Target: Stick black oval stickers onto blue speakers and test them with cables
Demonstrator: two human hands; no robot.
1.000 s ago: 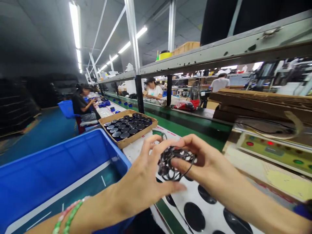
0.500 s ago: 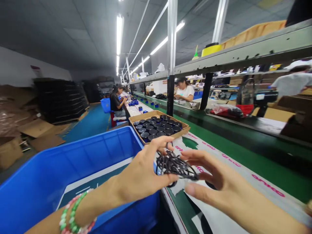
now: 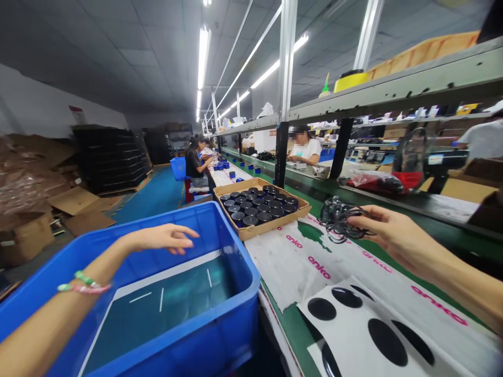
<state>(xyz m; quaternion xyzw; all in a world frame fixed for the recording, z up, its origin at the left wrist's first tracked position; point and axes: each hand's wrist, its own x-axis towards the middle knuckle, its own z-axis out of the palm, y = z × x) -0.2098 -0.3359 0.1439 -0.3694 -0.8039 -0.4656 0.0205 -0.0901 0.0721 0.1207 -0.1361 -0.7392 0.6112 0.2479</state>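
A tangled bundle of black cables (image 3: 338, 219) hangs over the bench at the right, pinched in the fingers of my right hand (image 3: 387, 226). My left hand (image 3: 167, 238) is over the blue bin (image 3: 231, 309), its fingers apart and nothing in them. Inside the bin lies a dark green sheet (image 3: 176, 296) with white lines. A cardboard tray (image 3: 275, 223) of round black-topped pieces stands past the bin. Nearer, a white sheet with black round stickers (image 3: 353, 330) lies on the bench.
White wrapping (image 3: 283, 262) with pink print covers part of the green bench. A metal shelf post (image 3: 281, 152) rises behind the tray. Two people sit further along the line; another is at the far right. Cardboard boxes (image 3: 31, 230) stand at the left.
My left hand has let go of the cable bundle and moved left over the bin. My right hand has taken the bundle up and to the right, uncovering the sticker sheet.
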